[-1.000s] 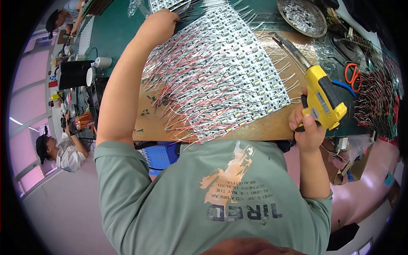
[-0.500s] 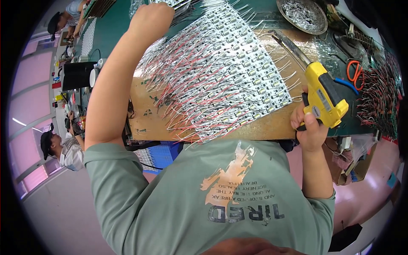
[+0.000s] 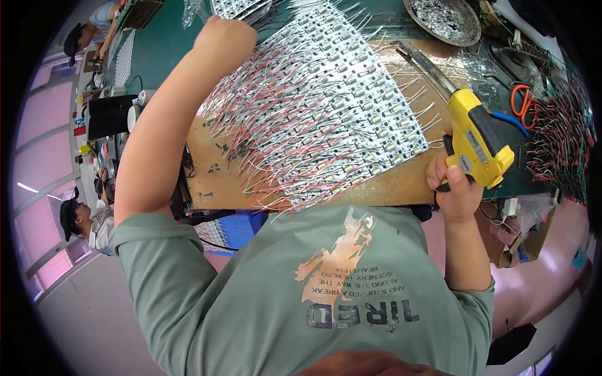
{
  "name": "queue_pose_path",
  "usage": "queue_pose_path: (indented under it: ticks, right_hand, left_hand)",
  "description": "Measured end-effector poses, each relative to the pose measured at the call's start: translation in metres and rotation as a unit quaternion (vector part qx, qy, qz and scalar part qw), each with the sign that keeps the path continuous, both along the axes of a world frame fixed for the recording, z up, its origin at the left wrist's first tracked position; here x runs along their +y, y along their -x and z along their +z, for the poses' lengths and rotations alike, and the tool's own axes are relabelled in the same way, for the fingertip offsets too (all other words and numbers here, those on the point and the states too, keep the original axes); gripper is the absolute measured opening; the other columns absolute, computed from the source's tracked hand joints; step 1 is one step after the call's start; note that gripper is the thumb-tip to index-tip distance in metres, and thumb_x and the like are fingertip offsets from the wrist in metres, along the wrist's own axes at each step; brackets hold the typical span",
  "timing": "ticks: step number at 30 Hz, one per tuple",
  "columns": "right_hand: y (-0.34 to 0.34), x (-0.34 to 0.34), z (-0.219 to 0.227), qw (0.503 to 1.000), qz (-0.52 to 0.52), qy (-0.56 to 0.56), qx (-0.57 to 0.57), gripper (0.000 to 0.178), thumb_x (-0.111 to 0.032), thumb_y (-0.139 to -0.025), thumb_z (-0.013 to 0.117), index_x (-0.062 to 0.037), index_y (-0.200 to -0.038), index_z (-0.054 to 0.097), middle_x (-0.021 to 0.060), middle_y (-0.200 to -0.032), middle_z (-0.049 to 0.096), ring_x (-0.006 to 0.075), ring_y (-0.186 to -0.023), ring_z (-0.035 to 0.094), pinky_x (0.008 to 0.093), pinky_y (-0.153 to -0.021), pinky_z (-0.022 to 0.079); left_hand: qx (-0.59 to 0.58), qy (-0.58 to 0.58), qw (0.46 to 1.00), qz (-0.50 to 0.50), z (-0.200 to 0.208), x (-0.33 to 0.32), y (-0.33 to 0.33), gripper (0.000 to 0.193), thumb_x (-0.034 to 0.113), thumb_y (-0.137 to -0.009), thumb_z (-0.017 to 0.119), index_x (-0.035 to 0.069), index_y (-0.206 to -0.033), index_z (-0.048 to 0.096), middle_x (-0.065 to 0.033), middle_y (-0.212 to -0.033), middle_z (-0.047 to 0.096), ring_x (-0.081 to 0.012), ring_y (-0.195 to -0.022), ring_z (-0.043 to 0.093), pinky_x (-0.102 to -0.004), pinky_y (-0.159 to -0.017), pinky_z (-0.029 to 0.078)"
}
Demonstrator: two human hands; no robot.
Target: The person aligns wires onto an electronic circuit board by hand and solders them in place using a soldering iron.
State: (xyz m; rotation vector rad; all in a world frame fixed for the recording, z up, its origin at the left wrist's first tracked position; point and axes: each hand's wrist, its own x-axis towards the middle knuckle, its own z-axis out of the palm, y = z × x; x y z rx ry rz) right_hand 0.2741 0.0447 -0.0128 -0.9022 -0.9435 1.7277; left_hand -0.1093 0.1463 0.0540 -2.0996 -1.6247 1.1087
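A panel of white circuit boards (image 3: 370,94) lies slanted on the table, with many red and white wires (image 3: 269,125) sticking out over it. My left hand (image 3: 224,44) is closed in a fist above the panel's far left edge. Its fingertips are hidden, so what it may hold does not show. In my right hand (image 3: 456,188) is a yellow soldering gun (image 3: 478,141), gripped by its handle with the thumb along its side. The gun's long metal tip (image 3: 429,69) points to the far left, over the table at the panel's right edge.
A round metal dish (image 3: 442,22) of silvery scraps stands at the far right. Orange-handled scissors (image 3: 522,106) and a bundle of red and black wires (image 3: 558,150) lie right of the gun. More white boards (image 3: 241,7) are beyond my left hand. Two people (image 3: 88,219) are at the left.
My left hand has come slightly nearer to me, still closed, and more of the far boards shows beyond it. My right hand keeps the soldering gun in nearly the same place.
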Motion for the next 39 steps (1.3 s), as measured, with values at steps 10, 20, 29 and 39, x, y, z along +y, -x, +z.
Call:
queue_pose_path:
  ticks: [10, 20, 29, 39]
  right_hand:
    - [-0.003, -0.003, -0.003, 1.000, 0.010, 0.001, -0.009, 0.077, -0.034, -0.082, 0.072, 0.0057, -0.136, 0.035, 0.0011, -0.068, 0.043, 0.0116, -0.057, 0.042, 0.0252, -0.050, 0.036]
    - [-0.022, -0.031, 0.008, 0.985, 0.141, 0.000, -0.101, 0.031, -0.031, -0.081, 0.075, -0.0066, -0.091, 0.059, -0.0002, -0.071, 0.055, 0.0124, -0.063, 0.052, 0.0273, -0.056, 0.040]
    - [-0.018, -0.035, 0.016, 0.982, 0.148, 0.078, -0.091, 0.028, -0.028, -0.080, 0.075, -0.0063, -0.091, 0.060, 0.0007, -0.072, 0.053, 0.0119, -0.063, 0.050, 0.0269, -0.055, 0.039]
    - [-0.032, -0.051, 0.010, 0.982, 0.147, 0.071, -0.095, 0.070, -0.040, -0.078, 0.076, -0.0020, -0.128, 0.045, 0.0001, -0.069, 0.045, 0.0108, -0.057, 0.044, 0.0241, -0.049, 0.034]
  left_hand:
    - [-0.477, -0.187, 0.859, -0.014, 0.024, -0.048, -0.045, 0.019, 0.012, -0.085, 0.064, 0.014, -0.103, 0.071, -0.0085, -0.097, 0.070, -0.0291, -0.087, 0.065, -0.0380, -0.074, 0.052]
    - [-0.579, -0.193, 0.787, -0.088, -0.045, -0.097, -0.103, 0.030, -0.004, -0.072, 0.061, 0.009, -0.098, 0.068, -0.0053, -0.084, 0.063, -0.0240, -0.079, 0.062, -0.0351, -0.068, 0.052]
    - [-0.589, -0.214, 0.772, -0.110, -0.059, -0.102, -0.100, 0.032, -0.005, -0.069, 0.062, 0.007, -0.098, 0.066, -0.0065, -0.085, 0.063, -0.0251, -0.078, 0.062, -0.0360, -0.068, 0.052]
    - [-0.626, -0.194, 0.749, -0.099, -0.061, -0.108, -0.099, 0.030, 0.000, -0.068, 0.064, 0.006, -0.097, 0.067, -0.0056, -0.084, 0.062, -0.0251, -0.078, 0.060, -0.0358, -0.069, 0.050]
